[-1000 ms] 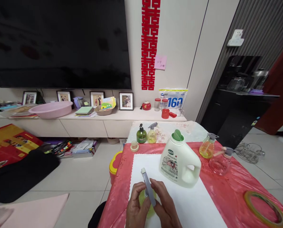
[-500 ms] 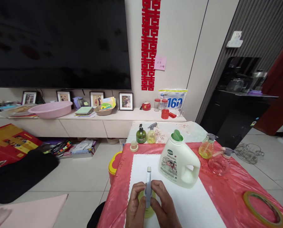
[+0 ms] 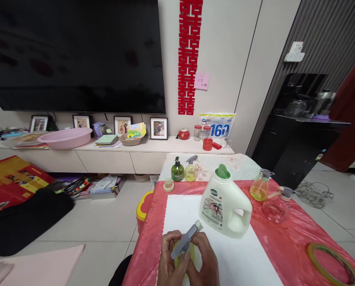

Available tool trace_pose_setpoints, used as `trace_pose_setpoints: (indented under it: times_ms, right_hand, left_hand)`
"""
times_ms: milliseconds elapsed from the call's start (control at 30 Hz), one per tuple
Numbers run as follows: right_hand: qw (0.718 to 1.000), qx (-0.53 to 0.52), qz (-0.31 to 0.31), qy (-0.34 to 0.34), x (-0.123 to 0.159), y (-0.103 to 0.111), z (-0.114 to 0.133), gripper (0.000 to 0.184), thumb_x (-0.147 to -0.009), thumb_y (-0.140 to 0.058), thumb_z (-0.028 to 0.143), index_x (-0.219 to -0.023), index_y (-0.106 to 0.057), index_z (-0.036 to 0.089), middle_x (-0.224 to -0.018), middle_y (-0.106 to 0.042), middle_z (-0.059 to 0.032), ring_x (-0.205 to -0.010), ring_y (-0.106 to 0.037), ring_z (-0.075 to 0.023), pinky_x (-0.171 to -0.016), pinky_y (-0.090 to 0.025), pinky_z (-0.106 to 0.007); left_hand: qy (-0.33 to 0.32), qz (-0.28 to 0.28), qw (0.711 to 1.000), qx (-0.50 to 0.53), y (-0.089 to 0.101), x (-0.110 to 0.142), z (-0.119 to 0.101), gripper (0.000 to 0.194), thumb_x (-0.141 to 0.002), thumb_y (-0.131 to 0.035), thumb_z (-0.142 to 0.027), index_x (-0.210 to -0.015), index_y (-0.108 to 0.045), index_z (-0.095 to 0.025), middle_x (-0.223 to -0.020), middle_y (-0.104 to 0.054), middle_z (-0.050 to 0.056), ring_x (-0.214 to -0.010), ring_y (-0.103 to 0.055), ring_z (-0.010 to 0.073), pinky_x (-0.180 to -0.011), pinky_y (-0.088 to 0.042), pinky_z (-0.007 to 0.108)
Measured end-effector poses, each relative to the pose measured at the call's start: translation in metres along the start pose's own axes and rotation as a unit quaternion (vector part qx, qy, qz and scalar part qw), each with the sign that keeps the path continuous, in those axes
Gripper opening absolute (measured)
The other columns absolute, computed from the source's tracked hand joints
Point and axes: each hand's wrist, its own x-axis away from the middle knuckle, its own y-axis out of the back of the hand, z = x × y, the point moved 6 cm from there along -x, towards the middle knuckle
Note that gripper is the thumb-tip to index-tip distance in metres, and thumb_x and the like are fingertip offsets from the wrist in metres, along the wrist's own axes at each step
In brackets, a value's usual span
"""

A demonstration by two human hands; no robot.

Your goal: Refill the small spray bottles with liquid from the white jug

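Near the front of the table, both hands close around a spray bottle [image 3: 187, 241] with a grey trigger head and pale yellow liquid below. My left hand [image 3: 169, 262] grips it from the left, its thumb at the neck under the head. From the other side my right hand [image 3: 206, 262] curls its fingers by the collar. The hands hide much of the bottle's body. Just beyond them stands a pale green detergent jug [image 3: 225, 208], uncapped, its green spout showing in the mouth. A cap [image 3: 168, 184] lies at the table's far left.
A green pump bottle [image 3: 177, 171] and a yellow spray bottle [image 3: 190, 171] stand at the back. On the right are a yellow-liquid bottle [image 3: 259, 188], a pink-liquid bottle [image 3: 275, 208] and a tape roll [image 3: 334, 262]. White paper [image 3: 240, 258] covers part of the red tablecloth [image 3: 147, 238].
The grey spray head has turned, its nozzle swinging from straight ahead to the right. Both hands have stayed around the bottle, with their fingers shifted slightly. The jug has not moved.
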Motion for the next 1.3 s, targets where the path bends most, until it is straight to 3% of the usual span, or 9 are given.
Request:
trace_pose_setpoints:
  times_ms: [167,300,367,467,600,867,1100,1200,1300]
  right_hand:
    - [1.000,-0.006,0.010,-0.012,-0.003,0.003,-0.005,0.019,-0.097,-0.054,0.034,-0.103,-0.064,0.019,-0.100,-0.057,-0.0058,-0.094,-0.058,-0.0166,-0.083,-0.048,-0.024]
    - [0.994,-0.018,0.108,0.010,-0.012,0.007,0.001,0.027,-0.100,-0.054,0.041,-0.117,-0.067,0.024,-0.106,-0.058,-0.0068,-0.100,-0.059,-0.0180,-0.086,-0.052,-0.025]
    - [0.992,-0.023,0.125,0.015,-0.014,0.011,0.003,0.034,-0.102,-0.053,0.048,-0.127,-0.066,0.028,-0.114,-0.058,-0.0070,-0.107,-0.058,-0.0187,-0.089,-0.053,-0.025]
    - [0.994,-0.032,0.108,0.001,-0.014,0.013,0.003,0.047,-0.103,-0.046,0.059,-0.135,-0.063,0.029,-0.123,-0.056,-0.0079,-0.114,-0.057,-0.0206,-0.092,-0.053,-0.027]
    - [0.991,-0.045,0.126,-0.014,-0.011,0.005,-0.003,0.047,-0.104,-0.045,0.059,-0.134,-0.065,0.028,-0.122,-0.054,-0.0087,-0.121,-0.053,-0.0213,-0.101,-0.050,-0.029]
    - [0.994,-0.050,0.092,-0.022,-0.008,0.000,-0.014,0.045,-0.103,-0.047,0.059,-0.120,-0.071,0.024,-0.114,-0.057,-0.0082,-0.110,-0.056,-0.0194,-0.097,-0.049,-0.028]
    - [0.996,-0.039,0.068,-0.037,-0.004,-0.002,-0.012,0.035,-0.103,-0.048,0.044,-0.121,-0.068,0.020,-0.115,-0.057,-0.0084,-0.109,-0.056,-0.0180,-0.097,-0.048,-0.027]
    - [0.996,-0.033,0.065,-0.058,-0.007,0.003,-0.005,0.027,-0.098,-0.051,0.034,-0.113,-0.069,0.019,-0.109,-0.058,-0.0063,-0.104,-0.056,-0.0155,-0.092,-0.048,-0.024]
    - [0.994,-0.046,0.063,-0.078,-0.011,0.009,-0.003,0.024,-0.094,-0.055,0.035,-0.100,-0.070,0.018,-0.106,-0.059,-0.0049,-0.103,-0.055,-0.0152,-0.091,-0.047,-0.023]
  left_hand:
    - [-0.021,-0.006,1.000,-0.011,-0.002,-0.003,-0.008,0.043,-0.070,-0.081,-0.058,-0.089,-0.068,-0.022,-0.094,-0.064,0.004,-0.086,-0.061,0.0218,-0.072,-0.051,0.029]
    - [-0.018,0.003,1.000,0.003,-0.004,-0.004,-0.011,0.042,-0.068,-0.082,-0.057,-0.088,-0.068,-0.023,-0.094,-0.065,0.005,-0.091,-0.061,0.0234,-0.077,-0.052,0.031]
    - [-0.008,-0.002,1.000,0.008,-0.005,-0.002,-0.010,0.046,-0.068,-0.082,-0.060,-0.091,-0.067,-0.023,-0.097,-0.066,0.005,-0.093,-0.062,0.0244,-0.081,-0.053,0.032]
    - [0.012,-0.012,1.000,0.017,-0.005,0.001,-0.006,0.052,-0.070,-0.080,-0.062,-0.102,-0.065,-0.025,-0.101,-0.068,0.006,-0.096,-0.065,0.0257,-0.085,-0.054,0.035]
    - [0.008,-0.015,1.000,0.019,-0.002,0.003,-0.003,0.055,-0.075,-0.076,-0.064,-0.112,-0.062,-0.025,-0.107,-0.069,0.008,-0.102,-0.066,0.0277,-0.090,-0.054,0.036]
    - [0.009,-0.040,0.999,0.012,0.002,0.004,0.001,0.058,-0.075,-0.075,-0.065,-0.115,-0.061,-0.024,-0.111,-0.068,0.009,-0.108,-0.067,0.0287,-0.094,-0.055,0.036]
    - [0.004,-0.044,0.999,-0.008,0.009,0.002,0.007,0.056,-0.080,-0.071,-0.065,-0.118,-0.060,-0.025,-0.115,-0.068,0.009,-0.110,-0.067,0.0275,-0.095,-0.055,0.035]
    - [0.014,-0.002,0.998,-0.054,0.011,-0.002,0.005,0.055,-0.082,-0.068,-0.065,-0.116,-0.060,-0.023,-0.115,-0.068,0.010,-0.110,-0.066,0.0277,-0.095,-0.054,0.037]
    - [0.015,0.054,0.993,-0.102,0.012,0.000,0.002,0.054,-0.085,-0.066,-0.063,-0.119,-0.060,-0.021,-0.120,-0.067,0.013,-0.115,-0.064,0.0294,-0.102,-0.051,0.042]
